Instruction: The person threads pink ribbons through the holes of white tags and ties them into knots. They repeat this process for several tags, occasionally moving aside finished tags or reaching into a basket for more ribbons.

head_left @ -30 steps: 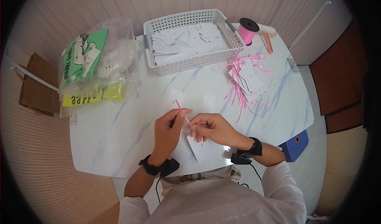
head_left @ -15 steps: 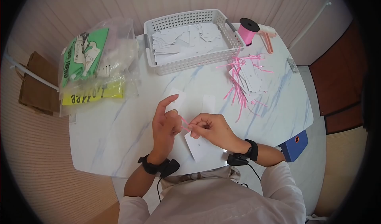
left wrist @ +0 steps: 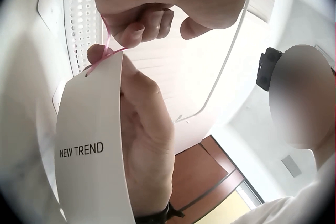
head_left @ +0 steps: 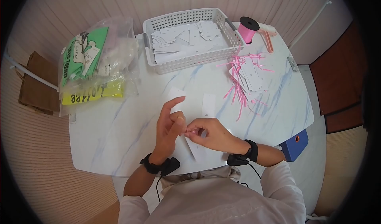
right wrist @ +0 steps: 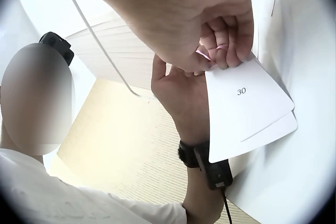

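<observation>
A white swing tag point(left wrist: 86, 119) printed "NEW TREND" hangs on a thin pink ribbon point(left wrist: 108, 45) that passes through the hole at its top. My left hand point(head_left: 168, 125) holds the ribbon in its curled fingers, its index finger raised and bent. Close against it, my right hand point(head_left: 216, 133) pinches the ribbon at the tag's top corner, and the two hands' fingertips meet in the head view. The right wrist view shows a tag face point(right wrist: 231, 108) marked "30", with another card edge showing beneath it.
Two white tags lie beyond my hands, one point(head_left: 208, 103) nearer the right. A pile of ribboned tags point(head_left: 252, 79) sits right. Behind stand a white basket point(head_left: 198, 62) of tags, a pink ribbon spool point(head_left: 247, 35) and a peach-handled tool point(head_left: 269, 45). Plastic-bagged goods point(head_left: 85, 53) lie left.
My left hand has raised its index finger off the ribbon end and curled the others. My right hand has moved slightly left, bringing the fingertips together; the loose ribbon end no longer shows.
</observation>
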The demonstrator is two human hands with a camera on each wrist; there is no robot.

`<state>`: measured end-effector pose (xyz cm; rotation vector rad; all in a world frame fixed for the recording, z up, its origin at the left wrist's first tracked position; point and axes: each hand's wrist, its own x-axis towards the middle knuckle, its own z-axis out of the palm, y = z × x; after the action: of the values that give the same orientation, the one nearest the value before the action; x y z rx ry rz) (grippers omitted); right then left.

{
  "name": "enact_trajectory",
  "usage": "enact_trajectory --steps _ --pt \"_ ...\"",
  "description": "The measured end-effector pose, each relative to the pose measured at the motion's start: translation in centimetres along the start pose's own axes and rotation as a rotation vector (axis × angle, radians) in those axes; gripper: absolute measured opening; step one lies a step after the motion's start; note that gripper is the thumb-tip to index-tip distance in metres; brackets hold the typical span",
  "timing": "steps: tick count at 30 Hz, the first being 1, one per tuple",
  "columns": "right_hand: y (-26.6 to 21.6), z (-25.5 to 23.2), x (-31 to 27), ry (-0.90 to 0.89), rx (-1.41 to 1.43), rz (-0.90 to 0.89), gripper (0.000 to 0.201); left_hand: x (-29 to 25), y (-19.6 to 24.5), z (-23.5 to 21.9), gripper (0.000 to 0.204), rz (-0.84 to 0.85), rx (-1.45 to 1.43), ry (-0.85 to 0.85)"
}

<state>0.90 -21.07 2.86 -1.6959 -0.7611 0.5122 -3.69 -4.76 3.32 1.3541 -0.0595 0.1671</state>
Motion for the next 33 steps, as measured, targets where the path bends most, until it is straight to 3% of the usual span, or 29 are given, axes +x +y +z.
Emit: enact_trajectory --steps 3,5,6,8,9,11,12,14,18,20,23,25,33 --pt "0.1 -0.4 0.2 -0.023 0.107 0.148 0.014 0.1 -0.4 -0.4 0.049 0.038 0.039 -0.117" --pt "0.5 -0.4 0.2 0.012 0.108 0.165 0.014 0.5 -0.5 0.0 0.044 0.216 0.502 0.114" --pt "0.6 -0.4 0.2 0.046 0.108 0.182 0.015 0.7 -0.7 -0.1 0.044 0.217 0.501 0.113" --pt "0.7 -0.5 0.3 0.078 0.135 0.197 0.015 1.1 -1.5 -0.5 0.04 0.357 0.84 0.263" --pt "0.8 -0.5 0.3 0.109 0.161 0.211 0.015 1.0 -1.5 -0.5 0.04 0.357 0.841 0.264" --pt "0.7 -0.9 0.5 0.11 0.165 0.228 0.015 0.7 -1.3 -0.1 0.022 0.11 0.745 0.189" --pt "0.7 -1.1 0.6 0.111 0.17 0.246 0.015 0.6 -1.1 0.0 0.022 0.109 0.745 0.19" --pt "0.6 -1.2 0.6 0.105 0.173 0.255 0.015 0.4 -0.6 0.2 0.016 -0.077 0.851 0.132" --pt "-0.4 -1.9 0.7 0.024 0.106 0.339 0.015 0.7 -0.1 0.2 0.021 -0.085 0.86 0.108" --pt "-0.2 -1.7 0.7 0.002 0.113 0.329 0.016 0.6 -0.2 0.5 0.02 0.043 0.745 0.119" --pt "0.4 -1.3 0.7 -0.019 0.138 0.27 0.021 0.4 0.0 1.1 0.021 -0.062 0.55 0.085" --pt "1.0 -1.4 0.8 -0.007 0.159 0.215 0.024 0.2 0.3 1.1 0.02 -0.052 0.611 0.054" --pt "3.3 -4.6 2.2 -0.054 0.501 0.386 0.017 0.1 -0.1 0.9 0.019 0.13 0.867 -0.085"
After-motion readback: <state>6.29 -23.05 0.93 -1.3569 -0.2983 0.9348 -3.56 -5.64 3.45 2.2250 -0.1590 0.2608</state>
